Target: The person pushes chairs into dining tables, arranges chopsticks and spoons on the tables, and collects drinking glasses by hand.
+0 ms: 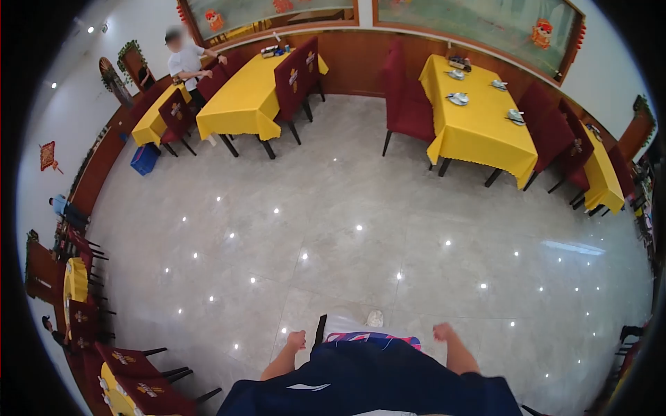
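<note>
My left hand (297, 340) hangs beside my body with its fingers curled into a loose fist, and nothing shows in it. It is nearest to a white garment with a black edge and a pink-and-blue pattern (374, 339), which shows below my dark blue top (388, 378). On the other side, my right hand (442, 332) is held out from my body, its fingers also curled, with no object visible in it. One light-coloured shoe (375, 318) shows on the floor ahead of me.
Grey tiled floor (333, 187) stretches ahead. Yellow-covered tables (239, 104) (479, 128) with dark red chairs (409, 111) stand beyond it; the right one carries dishes (457, 99). A person in white (186, 61) stands at the far left tables, near a blue crate (144, 159).
</note>
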Tool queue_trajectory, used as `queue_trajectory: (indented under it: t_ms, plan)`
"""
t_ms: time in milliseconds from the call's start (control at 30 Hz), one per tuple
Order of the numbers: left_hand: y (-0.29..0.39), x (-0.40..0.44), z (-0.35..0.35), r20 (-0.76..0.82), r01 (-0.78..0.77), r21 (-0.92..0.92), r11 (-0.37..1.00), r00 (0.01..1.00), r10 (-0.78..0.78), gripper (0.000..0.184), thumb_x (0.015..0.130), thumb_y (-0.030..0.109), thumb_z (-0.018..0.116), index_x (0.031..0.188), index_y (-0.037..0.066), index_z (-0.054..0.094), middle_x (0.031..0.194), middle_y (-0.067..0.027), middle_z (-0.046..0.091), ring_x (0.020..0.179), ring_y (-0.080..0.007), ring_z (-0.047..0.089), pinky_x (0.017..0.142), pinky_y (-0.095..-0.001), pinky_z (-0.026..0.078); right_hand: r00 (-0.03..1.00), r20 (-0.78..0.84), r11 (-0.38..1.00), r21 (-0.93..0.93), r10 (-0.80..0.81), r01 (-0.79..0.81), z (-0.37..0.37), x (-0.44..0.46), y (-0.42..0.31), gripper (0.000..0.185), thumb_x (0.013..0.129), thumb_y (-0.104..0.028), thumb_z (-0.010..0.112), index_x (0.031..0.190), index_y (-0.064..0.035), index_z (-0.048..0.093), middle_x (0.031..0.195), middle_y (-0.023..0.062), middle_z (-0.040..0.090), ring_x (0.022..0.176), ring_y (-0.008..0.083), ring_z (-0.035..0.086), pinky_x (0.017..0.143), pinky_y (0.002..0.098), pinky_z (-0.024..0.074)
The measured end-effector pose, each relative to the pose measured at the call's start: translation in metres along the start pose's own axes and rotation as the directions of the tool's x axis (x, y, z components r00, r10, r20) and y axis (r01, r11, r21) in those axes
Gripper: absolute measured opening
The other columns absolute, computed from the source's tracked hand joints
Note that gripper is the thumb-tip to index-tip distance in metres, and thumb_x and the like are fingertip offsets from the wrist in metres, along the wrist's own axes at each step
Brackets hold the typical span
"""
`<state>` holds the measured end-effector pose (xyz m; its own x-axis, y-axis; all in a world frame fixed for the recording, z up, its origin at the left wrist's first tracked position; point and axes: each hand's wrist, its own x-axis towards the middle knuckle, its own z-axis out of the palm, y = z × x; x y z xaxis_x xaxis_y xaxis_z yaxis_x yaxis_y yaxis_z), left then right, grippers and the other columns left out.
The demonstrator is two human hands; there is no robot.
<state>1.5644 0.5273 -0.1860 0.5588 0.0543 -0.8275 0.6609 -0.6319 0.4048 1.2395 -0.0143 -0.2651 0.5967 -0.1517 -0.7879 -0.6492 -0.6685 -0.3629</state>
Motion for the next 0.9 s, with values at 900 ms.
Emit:
queue_trajectory:
  t_ms: [900]
  plan:
    - [0.595,0.353,-0.093,0.064,-0.429,0.104,0.897,0.903,0.424,0.05,0.093,0.043,0.05,0.062,0.005,0.058,0.053,-0.0071,0.053,0.044,-0.0198,0.051,0.042,-0.0369,0.043,0.959,-0.094,0.825,0.536,0.268,-0.178,-0.297,0.279,-0.265,0.043,0.089,-0.038,0.055,0.077,0.0022,0.065,0.066,0.0168,0.062,0.052,0.0275,0.062,0.049,0.0417,0.0502]
